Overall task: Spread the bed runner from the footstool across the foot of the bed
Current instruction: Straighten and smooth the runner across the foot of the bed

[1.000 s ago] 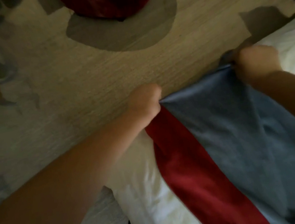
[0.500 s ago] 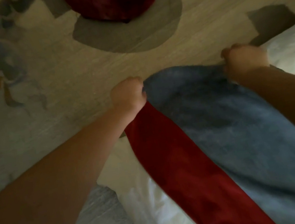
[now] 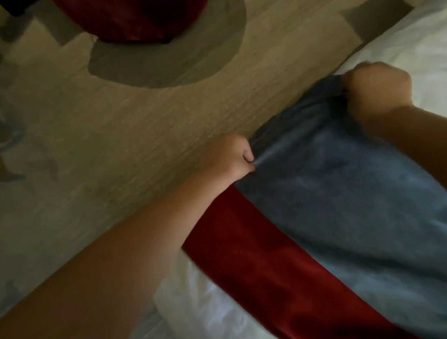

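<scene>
Blue-and-red bed runner (image 3: 357, 205) is off the footstool (image 3: 133, 5) and on the white bed (image 3: 432, 37). I see the left hand (image 3: 232, 158) and right hand (image 3: 376, 91) gripping its end. Straightening remains, I judge.

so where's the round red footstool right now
In the head view, the round dark-red footstool stands at top centre on the beige carpet, beyond the left hand and apart from the white bed.

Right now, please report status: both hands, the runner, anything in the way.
Left hand, right hand: both gripping the bed runner's end edge. Runner lies over the white bed, reaching its edge. Nothing seen blocking; footstool stands apart on carpet.
</scene>
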